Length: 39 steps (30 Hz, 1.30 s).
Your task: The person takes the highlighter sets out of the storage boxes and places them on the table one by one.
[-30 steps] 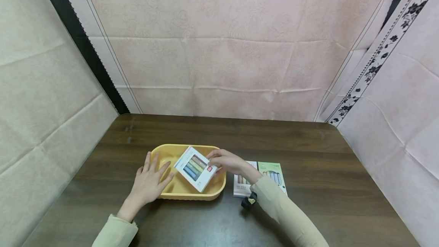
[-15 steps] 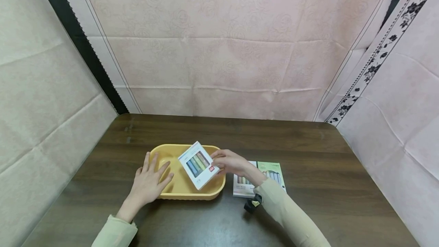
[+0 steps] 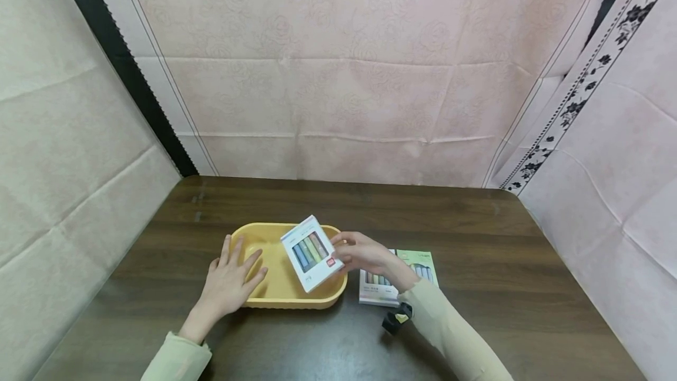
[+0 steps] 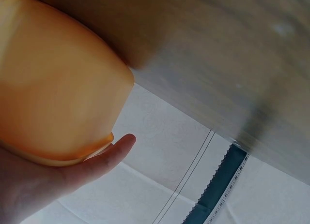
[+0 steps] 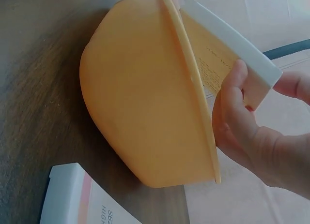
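My right hand [image 3: 365,253] pinches a white box of highlighters [image 3: 311,254] by its right edge, thumb on one face and fingers on the other. The box is tilted above the yellow plastic tray [image 3: 288,303], its window showing blue, green and pinkish pens. In the right wrist view, the box [image 5: 232,40] rises past the tray's rim [image 5: 191,74]. My left hand [image 3: 230,281] lies spread over the tray's left rim, fingers straight. The left wrist view has a finger of that hand [image 4: 104,161] stretched along the rim.
Right of the tray, a white pen box [image 3: 376,294] and a green pen box [image 3: 420,260] lie side by side on the dark wooden table [image 3: 508,287], partly under my right forearm. Pale cloth [image 3: 349,104] hangs behind the table and at both sides.
My right hand has moved slightly right, carrying the highlighter box up and to the right and turning it a little more upright. The left hand and tray have stayed put.
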Each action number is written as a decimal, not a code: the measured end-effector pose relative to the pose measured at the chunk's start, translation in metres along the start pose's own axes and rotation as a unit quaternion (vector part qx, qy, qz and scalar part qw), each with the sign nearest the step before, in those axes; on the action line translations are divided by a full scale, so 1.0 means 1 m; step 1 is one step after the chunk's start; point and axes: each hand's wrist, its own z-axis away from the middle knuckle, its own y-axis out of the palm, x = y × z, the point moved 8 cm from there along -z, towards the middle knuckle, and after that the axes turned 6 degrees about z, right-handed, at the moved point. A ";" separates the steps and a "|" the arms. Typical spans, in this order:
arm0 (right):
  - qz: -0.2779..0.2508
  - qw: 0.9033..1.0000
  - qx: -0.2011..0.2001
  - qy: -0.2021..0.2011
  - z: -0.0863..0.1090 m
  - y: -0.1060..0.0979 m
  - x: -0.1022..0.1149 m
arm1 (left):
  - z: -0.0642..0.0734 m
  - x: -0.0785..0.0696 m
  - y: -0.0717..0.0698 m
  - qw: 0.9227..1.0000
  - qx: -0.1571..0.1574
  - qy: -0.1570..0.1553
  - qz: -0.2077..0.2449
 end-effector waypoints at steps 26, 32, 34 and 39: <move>-0.049 0.999 0.011 -0.019 0.016 -0.005 -0.001 | 0.001 -0.001 0.000 1.000 0.000 0.001 -0.002; -0.054 0.998 0.006 -0.026 0.019 -0.007 -0.002 | 0.000 -0.001 0.000 1.000 0.004 0.002 -0.003; -0.055 0.998 0.004 -0.028 0.021 -0.008 -0.002 | 0.000 -0.001 0.000 1.000 0.005 0.001 -0.002; -0.062 0.998 0.003 -0.028 0.027 -0.010 -0.003 | 0.000 -0.001 0.000 1.000 0.009 -0.002 0.001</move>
